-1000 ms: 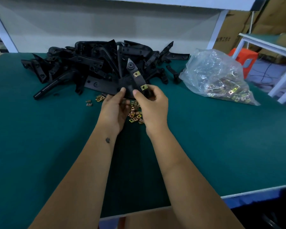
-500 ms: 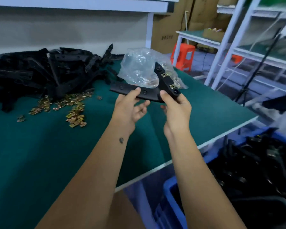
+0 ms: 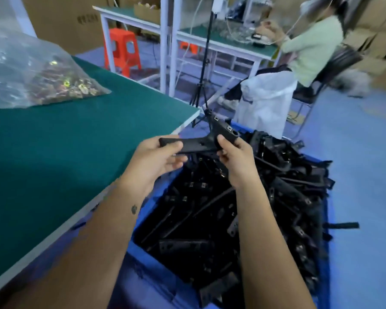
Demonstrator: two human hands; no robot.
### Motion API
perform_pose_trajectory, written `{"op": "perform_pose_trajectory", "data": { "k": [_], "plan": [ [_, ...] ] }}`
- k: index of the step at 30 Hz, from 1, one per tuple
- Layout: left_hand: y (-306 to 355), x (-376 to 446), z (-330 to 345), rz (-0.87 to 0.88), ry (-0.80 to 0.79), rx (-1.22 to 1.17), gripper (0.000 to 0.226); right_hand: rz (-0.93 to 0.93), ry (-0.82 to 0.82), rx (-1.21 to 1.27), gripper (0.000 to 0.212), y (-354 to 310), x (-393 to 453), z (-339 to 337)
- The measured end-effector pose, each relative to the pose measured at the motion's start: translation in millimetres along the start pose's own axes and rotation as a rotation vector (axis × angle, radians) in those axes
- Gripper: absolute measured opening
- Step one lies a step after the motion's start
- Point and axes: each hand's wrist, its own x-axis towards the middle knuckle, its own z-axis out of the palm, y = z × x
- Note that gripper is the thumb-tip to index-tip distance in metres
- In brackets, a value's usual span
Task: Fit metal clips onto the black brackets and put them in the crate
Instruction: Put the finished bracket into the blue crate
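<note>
I hold the black bracket (image 3: 196,142) over the blue crate (image 3: 156,284) (heaped with brackets): my left grip (image 3: 156,161) pinches one end, right grip (image 3: 236,159) the middle.

You won't find much to read here: the only print is a short dark marking on the side of the cardboard box (image 3: 76,21) behind the green table, and it's too blurred to make out. Nothing else you're looking at carries a legible label, brand, number or sign.
</note>
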Motion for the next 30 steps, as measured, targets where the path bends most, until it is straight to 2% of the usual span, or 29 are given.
{"op": "perform_pose_trajectory", "data": {
  "k": [3, 7, 10, 12, 14, 16, 18, 21, 23, 26, 28, 30],
  "plan": [
    [-35.9, -2.0, 6.0, -0.065, 0.004, 0.127, 0.013, 0.067, -0.049, -0.215, 0.013, 14.3, -6.2, -41.2],
    [-74.4, -5.6, -3.0, -0.218, 0.011, 0.300, 0.009, 0.152, -0.098, -0.471, 0.028, 29.1, -19.3, -63.0],
    [-89.5, -8.0, -14.7, -0.391, -0.041, 0.516, 0.011, 0.267, -0.229, -0.755, 0.025, 36.4, -23.1, -67.3],
    [-95.2, -10.6, -21.5, -0.510, -0.163, 0.745, 0.027, 0.365, -0.350, -0.959, 0.024, 38.4, -22.8, -63.2],
    [-99.5, -12.6, -24.4, -0.592, -0.239, 0.809, 0.053, 0.436, -0.405, -1.077, 0.020, 42.5, -21.5, -54.8],
    [-100.7, -12.5, -23.9, -0.592, -0.260, 0.797, 0.067, 0.453, -0.314, -1.164, 0.028, 45.6, -21.2, -45.7],
    [-94.6, -12.0, -21.8, -0.526, -0.287, 0.898, 0.069, 0.376, -0.141, -1.261, 0.023, 43.4, -24.0, -37.0],
    [-73.5, -6.3, -14.2, -0.362, -0.371, 1.136, 0.052, 0.156, 0.031, -1.153, 0.021, 33.0, -26.7, -17.6],
    [-50.5, -2.8, -2.4, -0.224, -0.359, 1.003, 0.031, 0.005, 0.024, -1.007, 0.018, 20.9, -25.7, 6.7],
    [-7.1, -4.5, 9.5, -0.052, -0.257, 0.664, 0.026, -0.159, -0.010, -0.728, 0.023, 5.2, -20.4, 58.4],
    [21.1, -6.2, -1.2, 0.108, -0.139, 0.654, 0.024, -0.211, -0.016, -0.506, 0.026, -3.2, -20.1, 94.4],
    [43.0, -9.9, -26.4, 0.214, -0.031, 0.688, 0.025, -0.262, -0.065, -0.392, 0.034, -9.5, -23.2, 129.9]
  ]
}}
